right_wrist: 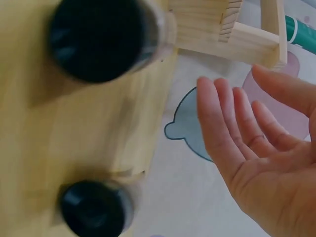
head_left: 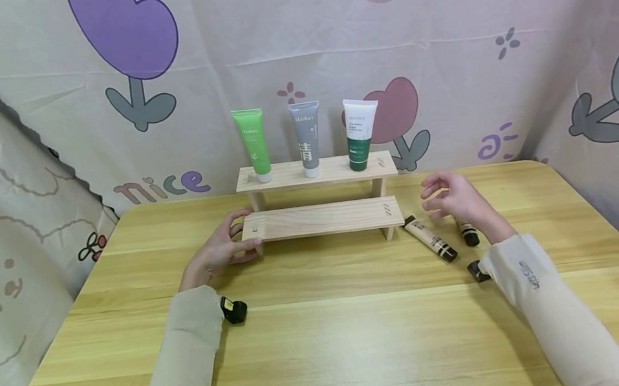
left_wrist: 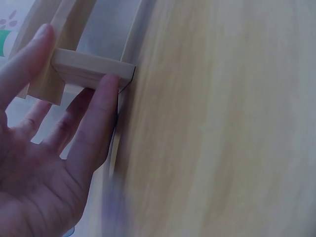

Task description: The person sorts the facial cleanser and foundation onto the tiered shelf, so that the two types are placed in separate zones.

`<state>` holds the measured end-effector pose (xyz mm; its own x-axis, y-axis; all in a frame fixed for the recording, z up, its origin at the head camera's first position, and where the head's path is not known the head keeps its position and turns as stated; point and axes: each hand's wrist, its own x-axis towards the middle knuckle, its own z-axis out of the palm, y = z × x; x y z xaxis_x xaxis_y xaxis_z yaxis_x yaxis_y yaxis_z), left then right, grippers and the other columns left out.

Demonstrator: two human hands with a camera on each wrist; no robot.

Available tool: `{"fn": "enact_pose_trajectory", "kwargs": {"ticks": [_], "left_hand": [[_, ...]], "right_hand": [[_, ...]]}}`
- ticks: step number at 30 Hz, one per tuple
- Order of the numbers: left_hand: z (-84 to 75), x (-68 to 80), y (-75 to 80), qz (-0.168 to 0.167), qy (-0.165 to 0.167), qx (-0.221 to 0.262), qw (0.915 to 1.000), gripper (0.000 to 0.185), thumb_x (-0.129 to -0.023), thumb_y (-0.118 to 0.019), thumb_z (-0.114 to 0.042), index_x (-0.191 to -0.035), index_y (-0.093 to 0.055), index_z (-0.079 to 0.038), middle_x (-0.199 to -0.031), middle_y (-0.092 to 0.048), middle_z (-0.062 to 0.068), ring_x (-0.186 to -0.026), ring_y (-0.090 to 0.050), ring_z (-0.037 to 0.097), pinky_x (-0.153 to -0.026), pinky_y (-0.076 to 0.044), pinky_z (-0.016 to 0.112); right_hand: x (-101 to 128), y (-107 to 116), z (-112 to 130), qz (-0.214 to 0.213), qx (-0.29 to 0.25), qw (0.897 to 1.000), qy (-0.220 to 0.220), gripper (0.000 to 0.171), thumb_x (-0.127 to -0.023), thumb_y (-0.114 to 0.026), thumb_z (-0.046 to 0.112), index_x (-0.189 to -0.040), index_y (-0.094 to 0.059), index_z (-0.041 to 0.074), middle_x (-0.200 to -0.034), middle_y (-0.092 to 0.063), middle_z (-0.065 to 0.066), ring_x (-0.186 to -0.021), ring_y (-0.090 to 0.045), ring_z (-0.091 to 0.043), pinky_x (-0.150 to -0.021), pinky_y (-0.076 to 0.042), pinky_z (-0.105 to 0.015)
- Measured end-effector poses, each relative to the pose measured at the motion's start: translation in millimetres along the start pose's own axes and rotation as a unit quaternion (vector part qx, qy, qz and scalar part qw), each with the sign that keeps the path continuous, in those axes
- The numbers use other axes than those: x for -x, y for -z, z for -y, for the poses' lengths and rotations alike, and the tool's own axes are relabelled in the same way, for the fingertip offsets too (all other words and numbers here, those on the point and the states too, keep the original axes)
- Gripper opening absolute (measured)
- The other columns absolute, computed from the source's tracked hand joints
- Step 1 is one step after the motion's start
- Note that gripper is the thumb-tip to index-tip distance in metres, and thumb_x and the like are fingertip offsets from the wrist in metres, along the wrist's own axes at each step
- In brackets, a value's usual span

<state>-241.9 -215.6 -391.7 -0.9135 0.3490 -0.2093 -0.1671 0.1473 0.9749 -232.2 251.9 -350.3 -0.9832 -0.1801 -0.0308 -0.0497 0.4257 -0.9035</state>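
At the left end of a two-tier wooden display stand (head_left: 321,219), my left hand (head_left: 224,246) grips the lower tier, thumb and fingers on opposite sides of it. The left wrist view shows the fingers against the stand's leg (left_wrist: 91,69). My right hand (head_left: 454,200) hovers right of the stand with loosely bent fingers and holds nothing. Close by on the table lie a beige tube with a black cap (head_left: 430,239) and a second beige tube (head_left: 468,232), partly hidden by the right hand. Their black caps (right_wrist: 96,42) loom large in the right wrist view.
Upright on the upper tier stand a green tube (head_left: 255,145), a grey-blue tube (head_left: 307,139) and a white and dark green tube (head_left: 360,133). The wooden table (head_left: 330,347) ends at a patterned cloth (head_left: 243,45) behind the stand.
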Motion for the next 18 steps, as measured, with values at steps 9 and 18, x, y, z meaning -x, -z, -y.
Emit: {"fn": "enact_pose_trajectory", "kwargs": {"ticks": [9,18], "left_hand": [[-0.2,1.6,-0.6,0.000,-0.002,0.003,1.0000,0.085,-0.096,-0.062,0.007,-0.160,-0.009,-0.008,-0.163,-0.020,0.026,-0.136,-0.039,0.042,-0.102,-0.051,0.050],[-0.5,0.4,-0.5,-0.003,0.004,-0.001,1.0000,0.086,-0.096,-0.063,0.007,-0.161,-0.009,-0.009,-0.164,-0.019,0.024,-0.138,-0.037,0.043,-0.101,-0.052,0.049]], "right_hand": [[8.7,5.8,-13.1,0.066,0.036,0.997,-0.020,0.059,-0.084,-0.065,-0.011,-0.136,-0.039,-0.020,-0.118,-0.055,-0.035,-0.080,-0.066,-0.027,-0.072,-0.063,-0.038],[9.9,3.2,-18.6,0.115,0.065,0.991,-0.011,0.053,-0.083,-0.071,-0.008,-0.127,-0.045,-0.020,-0.109,-0.061,-0.030,-0.082,-0.068,-0.024,-0.072,-0.063,-0.035]]}}
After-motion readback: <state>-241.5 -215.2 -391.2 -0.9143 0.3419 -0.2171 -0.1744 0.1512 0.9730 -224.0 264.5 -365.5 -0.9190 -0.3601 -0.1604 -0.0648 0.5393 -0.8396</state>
